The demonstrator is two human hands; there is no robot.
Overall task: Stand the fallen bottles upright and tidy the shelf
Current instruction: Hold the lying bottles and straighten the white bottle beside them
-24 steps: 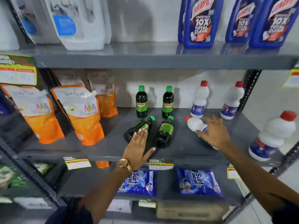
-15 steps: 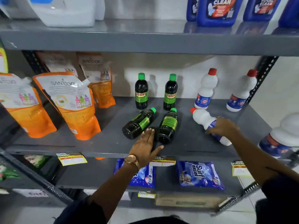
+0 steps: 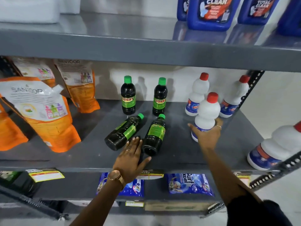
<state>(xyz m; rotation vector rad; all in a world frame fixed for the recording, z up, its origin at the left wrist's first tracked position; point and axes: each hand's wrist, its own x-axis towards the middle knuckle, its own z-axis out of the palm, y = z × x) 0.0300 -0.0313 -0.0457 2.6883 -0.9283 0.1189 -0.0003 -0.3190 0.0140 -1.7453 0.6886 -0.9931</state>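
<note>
A: Two dark green-capped bottles lie on their sides at the centre of the frame, the left one (image 3: 124, 132) and the right one (image 3: 154, 135), caps pointing toward the back of the grey shelf (image 3: 179, 144), just in front of two upright ones (image 3: 128, 95)

B: And the hands?

A: The right hand (image 3: 206, 134) is wrapped around the lower body of a white red-capped bottle (image 3: 206, 111), held upright at centre right in front of two standing white ones (image 3: 197, 95). Whether its base touches the shelf, I cannot tell. The left hand (image 3: 132, 158) is spread flat, gripping nothing, fingertips between the two bottoms

B: So which step is this?

A: Setting the white bottle up, I'd judge. Next calls for letting it go in line with its neighbours, then closing the left hand around one fallen bottle and tipping it up
</note>
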